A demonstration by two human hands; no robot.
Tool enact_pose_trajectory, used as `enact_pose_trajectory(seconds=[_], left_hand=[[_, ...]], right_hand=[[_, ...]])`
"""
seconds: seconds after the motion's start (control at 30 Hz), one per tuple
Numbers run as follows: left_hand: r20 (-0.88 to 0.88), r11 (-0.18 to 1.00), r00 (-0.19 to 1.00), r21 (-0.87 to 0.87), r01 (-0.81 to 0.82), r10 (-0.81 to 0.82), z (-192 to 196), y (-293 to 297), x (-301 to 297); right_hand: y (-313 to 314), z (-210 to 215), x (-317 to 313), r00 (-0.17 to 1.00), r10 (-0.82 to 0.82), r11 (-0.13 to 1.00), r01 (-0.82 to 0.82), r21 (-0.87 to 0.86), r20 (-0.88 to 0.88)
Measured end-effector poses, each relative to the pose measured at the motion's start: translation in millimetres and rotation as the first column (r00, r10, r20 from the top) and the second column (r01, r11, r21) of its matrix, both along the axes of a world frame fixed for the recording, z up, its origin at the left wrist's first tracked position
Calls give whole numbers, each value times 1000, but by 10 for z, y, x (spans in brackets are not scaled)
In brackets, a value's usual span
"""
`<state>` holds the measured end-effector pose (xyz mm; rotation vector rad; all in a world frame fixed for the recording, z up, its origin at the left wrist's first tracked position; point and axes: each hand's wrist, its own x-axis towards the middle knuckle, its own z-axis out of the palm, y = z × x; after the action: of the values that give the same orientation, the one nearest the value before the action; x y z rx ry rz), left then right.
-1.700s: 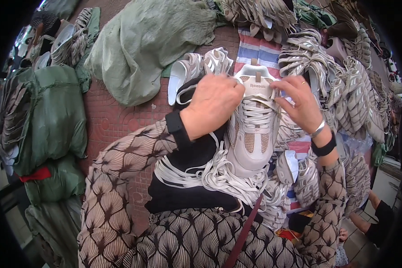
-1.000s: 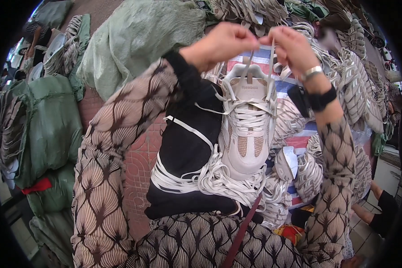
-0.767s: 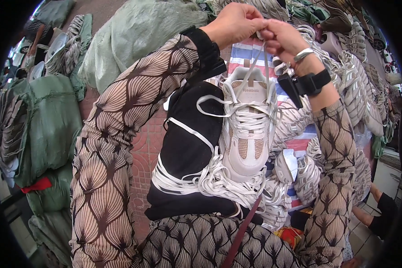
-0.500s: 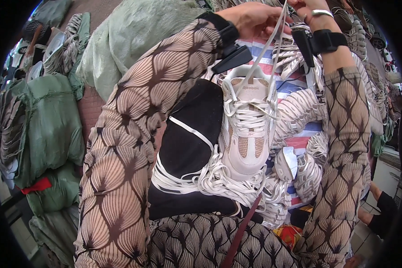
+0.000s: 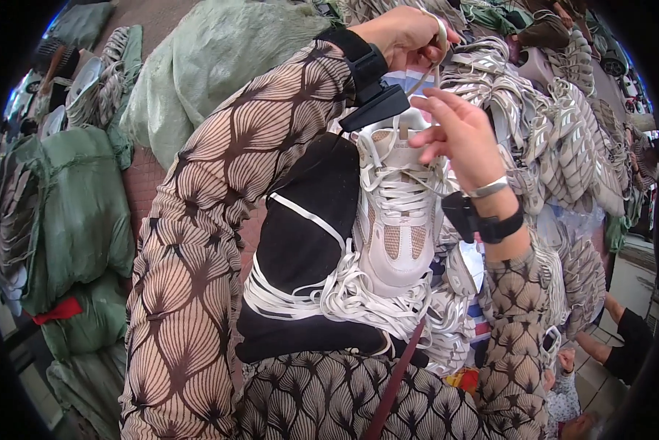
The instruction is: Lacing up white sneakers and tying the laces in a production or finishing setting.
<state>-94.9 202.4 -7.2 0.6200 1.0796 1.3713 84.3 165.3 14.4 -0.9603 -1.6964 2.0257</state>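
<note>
A white sneaker [image 5: 397, 213] with beige mesh panels rests on my lap, toe toward me, on a heap of loose white laces [image 5: 344, 297] over black cloth [image 5: 307, 227]. My left hand [image 5: 406, 33] is raised high above the shoe, fingers closed on a white lace end [image 5: 426, 73] that runs down to the shoe's top. My right hand [image 5: 458, 132] is lower, just above the shoe's tongue, fingers pinching the laces at the top eyelets. Both wrists wear black bands.
Piles of similar white sneakers [image 5: 564, 132] fill the right side. Green sacks [image 5: 73, 213] lie on the left and another [image 5: 219, 59] at the top, on brick paving. A person's arm [image 5: 615, 345] shows at lower right.
Both hands went up from the shoe, drawing the laces upward. The right hand has since come back down to the shoe's top while the left stays raised.
</note>
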Motion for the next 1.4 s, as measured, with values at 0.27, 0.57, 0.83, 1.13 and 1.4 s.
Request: enact_pose_trajectory(seconds=[0.27,0.57,0.83,1.13,1.4], left_hand=[[-212,992,971,-37,-120,109,163,-67,-54],[162,899,886,-21,-437,434,96,-1068,-184],[-45,838,866,-234,-493,497,28,-2631,-356],[-163,869,928,-328,-371,335,7,-2888,53],[-299,953,945,-224,-206,134,-66,-2374,196]], right_hand=[[617,165,80,961,113,985,-142,-98,-252],[1472,380,923,728,-479,863,287,-416,-491],[1355,-131,1387,899,-355,929,309,-202,-258],[646,-95,1056,993,31,990,-45,132,110],[367,-156,710,876,314,820,-444,361,366]])
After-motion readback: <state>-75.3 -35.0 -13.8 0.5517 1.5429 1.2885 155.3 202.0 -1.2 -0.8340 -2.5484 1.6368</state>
